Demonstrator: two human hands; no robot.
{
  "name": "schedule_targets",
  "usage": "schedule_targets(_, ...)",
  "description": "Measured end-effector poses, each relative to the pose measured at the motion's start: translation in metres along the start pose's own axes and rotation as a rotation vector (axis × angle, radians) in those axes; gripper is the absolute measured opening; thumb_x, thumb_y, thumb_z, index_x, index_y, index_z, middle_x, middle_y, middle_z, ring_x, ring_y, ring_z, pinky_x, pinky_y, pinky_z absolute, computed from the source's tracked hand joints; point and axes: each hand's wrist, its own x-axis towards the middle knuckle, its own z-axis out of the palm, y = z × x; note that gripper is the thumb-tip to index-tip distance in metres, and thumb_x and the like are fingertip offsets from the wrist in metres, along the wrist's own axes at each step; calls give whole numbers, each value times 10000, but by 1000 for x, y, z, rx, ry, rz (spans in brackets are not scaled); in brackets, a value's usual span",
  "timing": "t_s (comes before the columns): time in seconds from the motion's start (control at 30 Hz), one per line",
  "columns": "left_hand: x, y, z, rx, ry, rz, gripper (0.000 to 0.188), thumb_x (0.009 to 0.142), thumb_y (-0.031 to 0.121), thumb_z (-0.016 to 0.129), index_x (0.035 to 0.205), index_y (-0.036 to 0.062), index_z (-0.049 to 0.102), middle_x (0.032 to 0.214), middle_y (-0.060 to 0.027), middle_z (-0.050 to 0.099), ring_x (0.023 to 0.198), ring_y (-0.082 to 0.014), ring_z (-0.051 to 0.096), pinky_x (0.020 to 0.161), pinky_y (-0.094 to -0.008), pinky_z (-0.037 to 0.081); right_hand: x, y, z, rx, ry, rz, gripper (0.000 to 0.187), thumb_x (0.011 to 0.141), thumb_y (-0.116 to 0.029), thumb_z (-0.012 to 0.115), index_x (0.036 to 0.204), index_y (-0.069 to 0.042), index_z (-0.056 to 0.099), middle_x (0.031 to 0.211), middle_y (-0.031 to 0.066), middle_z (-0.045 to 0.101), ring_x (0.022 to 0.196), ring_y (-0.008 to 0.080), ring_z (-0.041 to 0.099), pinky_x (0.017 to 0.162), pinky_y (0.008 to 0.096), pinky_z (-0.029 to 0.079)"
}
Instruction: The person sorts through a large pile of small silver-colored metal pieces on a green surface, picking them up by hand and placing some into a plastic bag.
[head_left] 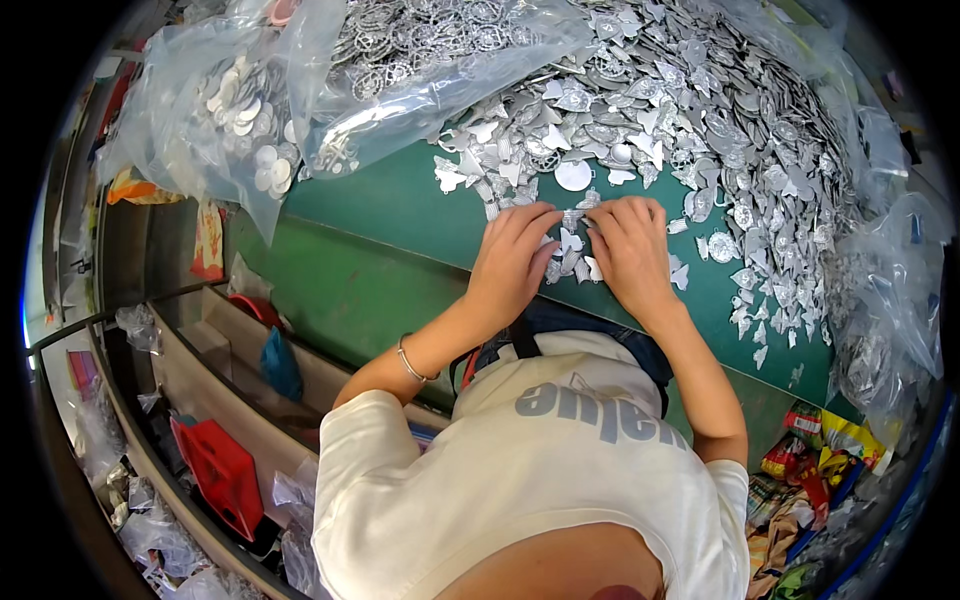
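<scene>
My left hand and my right hand rest near the front edge of the green table, close together. Their fingers are curled, with thumbs drawn in toward the fingertips. Small silver metal charms, some butterfly-shaped, lie in the gap between them. Whatever the fingertips pinch is hidden or too small to make out. Just beyond the hands spreads a large heap of flat silver metal charms in mixed shapes. A round silver disc lies at the heap's near edge.
Clear plastic bags with round discs and openwork metal pieces stand at the far left. Another plastic bag sits at the right edge. Left of me are a drawer-like wooden compartment and a red plastic object. Colourful wrappers lie lower right.
</scene>
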Motion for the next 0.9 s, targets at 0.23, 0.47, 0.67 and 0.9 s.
schedule_targets(0.23,-7,3,2,13,6,-23,436,680,74,712,1086,48,555,1109,-113,506,1015,-302,471,860,-372,380,2,9,0,168,200,96,132,757,-16,591,888,-18,602,832,81,588,809,248,528,779,362,378)
schedule_targets(0.47,-13,8,9,40,-81,-6,388,665,70,722,1028,82,588,1042,-101,501,932,-271,471,773,-362,367,-4,43,-43,-61,244,272,154,756,-46,619,906,-14,602,920,102,577,878,276,517,789,364,383)
schedule_targets(0.67,-11,9,16,15,-27,48,221,705,-2,653,906,65,592,929,-67,542,857,-258,490,761,-350,356,-19,16,-53,197,-112,63,300,652,-100,709,920,-32,593,985,87,548,947,269,500,817,363,372)
schedule_targets(0.9,17,3,11,-45,194,53,157,730,-75,592,851,25,594,819,-89,568,759,-253,535,686,-325,412,-28,-19,-13,110,-107,-11,347,643,-149,720,930,-7,586,990,87,526,970,253,481,870,403,341)
